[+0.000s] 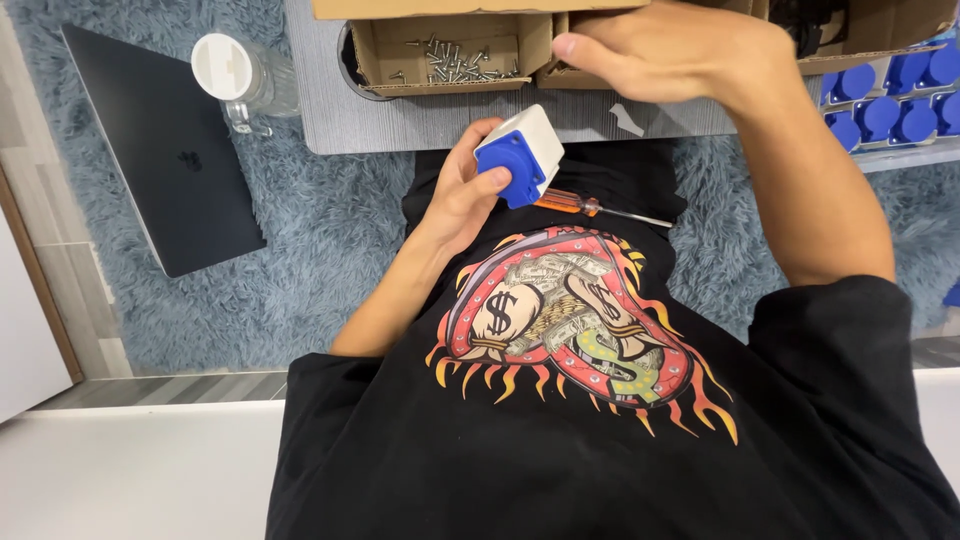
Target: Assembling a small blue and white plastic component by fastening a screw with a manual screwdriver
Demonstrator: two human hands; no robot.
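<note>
Left hand (462, 195) grips a white-and-blue socket (520, 155) at frame centre, above the screwdriver (590, 206). Right hand (670, 48) reaches into a cardboard box (575, 72) at top, beside the screws (455, 60); its grip is apparently loose, contents hidden.

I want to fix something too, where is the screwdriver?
In the head view, the screwdriver with the orange handle lies on the person's lap, just below the white and blue plug box held in the left hand.
</note>
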